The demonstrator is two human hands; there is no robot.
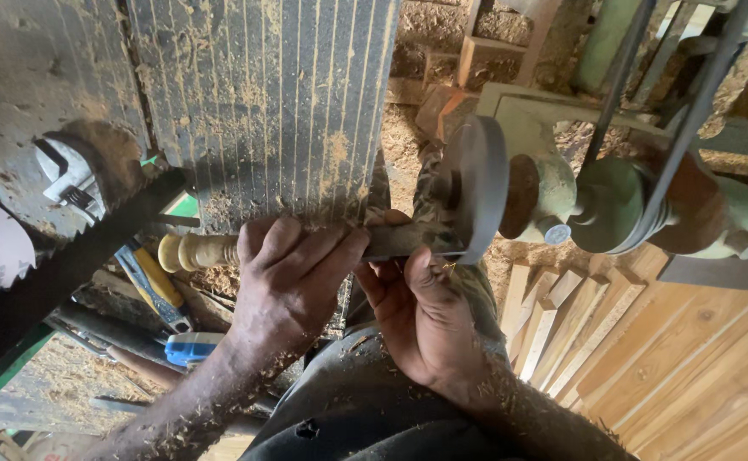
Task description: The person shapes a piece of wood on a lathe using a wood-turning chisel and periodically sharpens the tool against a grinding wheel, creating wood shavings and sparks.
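My left hand grips a chisel near the join of its pale turned wooden handle and its dark steel blade. My right hand supports the blade from below, thumb close to the tip. The blade's tip rests against the rim of a grey grinding wheel, which sits on a green motor shaft. Both forearms are dusted with sawdust.
A ribbed, sawdust-covered machine table lies ahead. A toothed saw blade runs diagonally at left, over a wrench and yellow and blue tools. Stacked wooden strips and planks fill the lower right. A drive belt runs to the pulley.
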